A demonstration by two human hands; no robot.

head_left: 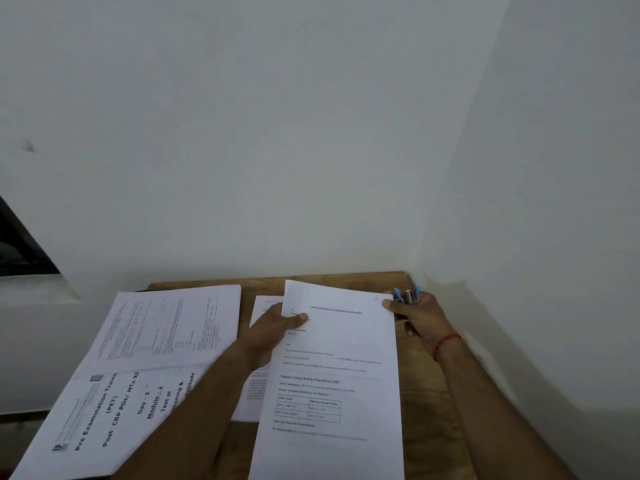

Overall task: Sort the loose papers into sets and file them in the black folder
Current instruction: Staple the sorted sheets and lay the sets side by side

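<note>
White sheet point(332, 375), top pinched by my left hand point(273, 325) and right hand point(419, 320).
I should hold it taut and read its heading before choosing a set.

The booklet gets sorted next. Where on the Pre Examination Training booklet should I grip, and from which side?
Pinch the booklet at its near left edge, coming from the left. A printed sheet covers its far end, and the forearm of the left hand crosses its right side. That hand and the right hand hold the letter, so free one first.
</note>
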